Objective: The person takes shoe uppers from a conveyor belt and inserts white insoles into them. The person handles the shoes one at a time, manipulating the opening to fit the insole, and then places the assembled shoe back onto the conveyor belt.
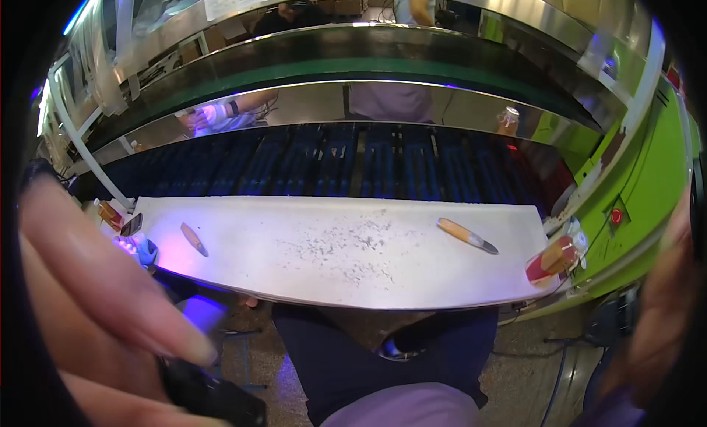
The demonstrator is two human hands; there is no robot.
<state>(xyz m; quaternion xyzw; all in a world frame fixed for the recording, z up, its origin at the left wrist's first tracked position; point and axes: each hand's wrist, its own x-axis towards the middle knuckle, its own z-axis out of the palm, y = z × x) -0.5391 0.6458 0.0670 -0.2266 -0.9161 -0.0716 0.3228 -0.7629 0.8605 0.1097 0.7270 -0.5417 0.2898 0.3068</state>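
Note:
My left hand point(103, 280) looms large at the left, close to the camera, its fingers stretched out and apart with nothing seen between them. At the right edge, part of my right hand point(666, 294) shows, cut off and blurred; its fingers cannot be made out. Both hands are raised away from the white work surface point(236, 272). On that surface lie a tool with a wooden handle and dark tip point(468, 235) at the right and a smaller brown pointed tool point(194, 238) at the left. Grey scraps point(361, 243) are scattered between them.
Beyond the board runs a dark slatted conveyor point(294, 162), with a green belt point(353, 68) above. A bottle with reddish contents point(552, 261) stands at the right, near a green panel with a red button point(616, 216). A phone point(131, 224) is at the left. Another person's hand point(199, 119) shows across.

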